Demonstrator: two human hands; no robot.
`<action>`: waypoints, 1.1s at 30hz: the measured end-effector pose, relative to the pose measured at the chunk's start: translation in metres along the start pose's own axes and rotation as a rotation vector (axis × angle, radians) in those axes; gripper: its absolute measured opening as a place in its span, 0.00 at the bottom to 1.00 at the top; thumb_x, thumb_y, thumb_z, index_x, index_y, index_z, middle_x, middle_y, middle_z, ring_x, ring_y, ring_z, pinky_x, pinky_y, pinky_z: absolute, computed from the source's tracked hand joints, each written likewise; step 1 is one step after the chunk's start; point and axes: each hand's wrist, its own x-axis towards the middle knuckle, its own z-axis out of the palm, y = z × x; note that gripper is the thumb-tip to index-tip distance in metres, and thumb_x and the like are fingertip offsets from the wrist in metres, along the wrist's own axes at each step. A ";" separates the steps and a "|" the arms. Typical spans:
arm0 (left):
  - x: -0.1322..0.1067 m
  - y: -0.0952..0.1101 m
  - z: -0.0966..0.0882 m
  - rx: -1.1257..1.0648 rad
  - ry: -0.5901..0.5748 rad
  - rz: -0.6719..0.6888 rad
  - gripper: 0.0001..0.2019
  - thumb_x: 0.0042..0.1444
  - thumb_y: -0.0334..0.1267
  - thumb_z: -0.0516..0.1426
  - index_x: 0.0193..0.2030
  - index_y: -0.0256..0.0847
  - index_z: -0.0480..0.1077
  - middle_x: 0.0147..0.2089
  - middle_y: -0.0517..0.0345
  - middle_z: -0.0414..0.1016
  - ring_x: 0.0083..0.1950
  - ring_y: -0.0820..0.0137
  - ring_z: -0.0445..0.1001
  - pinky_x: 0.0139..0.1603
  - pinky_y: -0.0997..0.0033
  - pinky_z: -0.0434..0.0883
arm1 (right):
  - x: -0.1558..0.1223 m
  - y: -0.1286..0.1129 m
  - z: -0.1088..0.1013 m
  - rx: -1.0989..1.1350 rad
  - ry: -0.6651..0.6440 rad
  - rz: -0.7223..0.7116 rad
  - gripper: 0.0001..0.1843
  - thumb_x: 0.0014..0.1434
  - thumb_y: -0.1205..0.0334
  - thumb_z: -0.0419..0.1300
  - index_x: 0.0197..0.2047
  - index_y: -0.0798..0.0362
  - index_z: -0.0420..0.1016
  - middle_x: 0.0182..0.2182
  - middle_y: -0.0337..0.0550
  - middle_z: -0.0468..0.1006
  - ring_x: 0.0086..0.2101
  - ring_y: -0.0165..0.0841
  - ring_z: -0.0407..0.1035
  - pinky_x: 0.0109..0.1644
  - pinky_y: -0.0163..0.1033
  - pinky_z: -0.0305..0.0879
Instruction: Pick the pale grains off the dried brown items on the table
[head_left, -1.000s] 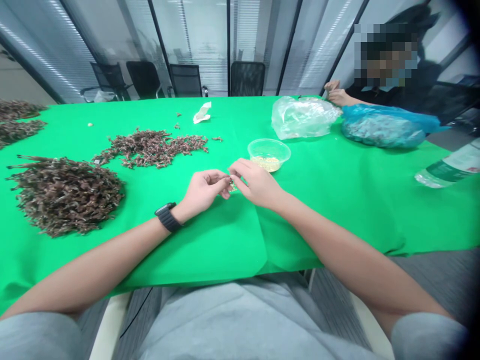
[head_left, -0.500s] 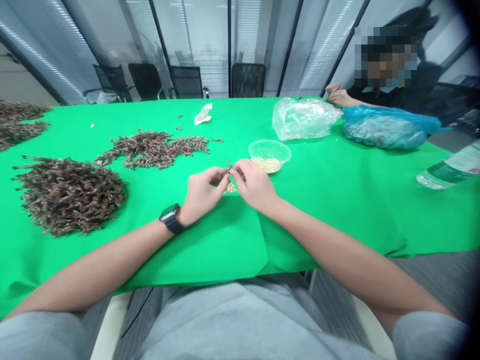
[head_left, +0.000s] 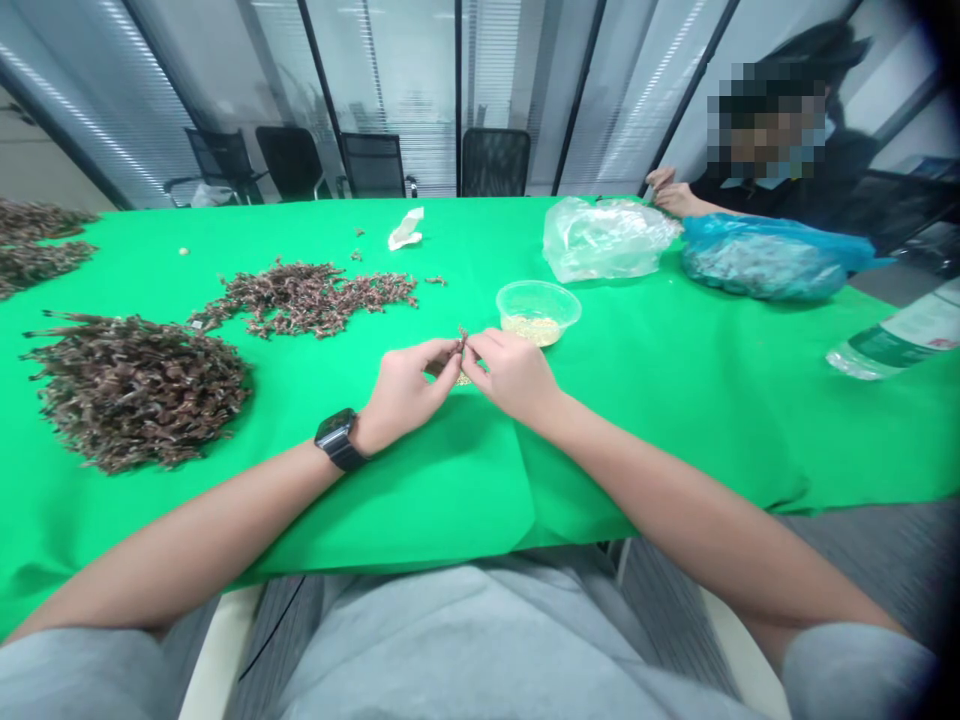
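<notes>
My left hand (head_left: pixel 409 388) and my right hand (head_left: pixel 510 370) meet fingertip to fingertip over the green cloth (head_left: pixel 675 400), both pinching one small brown dried pod (head_left: pixel 462 338). A few pale seeds (head_left: pixel 463 379) lie on the cloth just under the fingers. Right behind my right hand stands a clear plastic bowl (head_left: pixel 538 308) with a layer of pale seeds in it. A black watch (head_left: pixel 337 438) is on my left wrist.
A big heap of brown pods (head_left: pixel 135 388) lies at the left, a flatter scatter of pods (head_left: pixel 307 295) behind it. A clear plastic bag (head_left: pixel 604 236), a blue bag (head_left: pixel 765 255) and a lying bottle (head_left: pixel 896 340) are at the right. Another person (head_left: pixel 780 170) sits at the far right corner.
Both hands have lifted slightly off the cloth and the pod now shows above the fingertips; the small patch of seeds under them has come into sight.
</notes>
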 end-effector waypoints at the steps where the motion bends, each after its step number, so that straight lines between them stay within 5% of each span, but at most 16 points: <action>1: 0.000 0.000 0.000 0.003 -0.004 0.003 0.13 0.65 0.42 0.57 0.50 0.41 0.79 0.41 0.54 0.85 0.40 0.66 0.82 0.44 0.70 0.75 | 0.000 0.001 0.000 -0.004 -0.005 -0.012 0.14 0.70 0.63 0.52 0.36 0.55 0.76 0.32 0.50 0.78 0.33 0.37 0.69 0.39 0.41 0.59; 18: -0.002 -0.008 0.005 0.184 -0.008 0.148 0.16 0.69 0.40 0.54 0.58 0.40 0.75 0.55 0.49 0.82 0.52 0.63 0.81 0.55 0.66 0.74 | 0.005 -0.002 -0.007 0.406 0.060 0.210 0.16 0.60 0.65 0.57 0.22 0.52 0.62 0.20 0.35 0.65 0.24 0.27 0.56 0.32 0.38 0.51; 24: -0.003 -0.016 0.006 0.278 0.009 0.237 0.17 0.69 0.39 0.54 0.61 0.39 0.73 0.57 0.47 0.80 0.53 0.62 0.81 0.58 0.64 0.74 | 0.008 -0.003 -0.007 0.810 -0.032 0.481 0.14 0.57 0.62 0.57 0.21 0.52 0.63 0.18 0.33 0.60 0.22 0.26 0.54 0.27 0.37 0.47; 30: 0.001 -0.023 0.005 0.247 0.030 0.347 0.16 0.70 0.37 0.54 0.61 0.40 0.73 0.56 0.48 0.81 0.52 0.64 0.82 0.55 0.67 0.76 | 0.017 -0.001 -0.017 1.406 -0.270 0.954 0.05 0.49 0.62 0.60 0.25 0.54 0.70 0.19 0.32 0.64 0.20 0.23 0.52 0.23 0.33 0.47; 33: 0.002 -0.023 0.005 0.231 0.044 0.357 0.16 0.70 0.37 0.54 0.60 0.40 0.74 0.56 0.49 0.81 0.52 0.65 0.82 0.55 0.68 0.76 | 0.018 0.002 -0.018 1.534 -0.383 1.000 0.06 0.49 0.61 0.61 0.26 0.53 0.68 0.20 0.31 0.62 0.19 0.23 0.49 0.24 0.34 0.49</action>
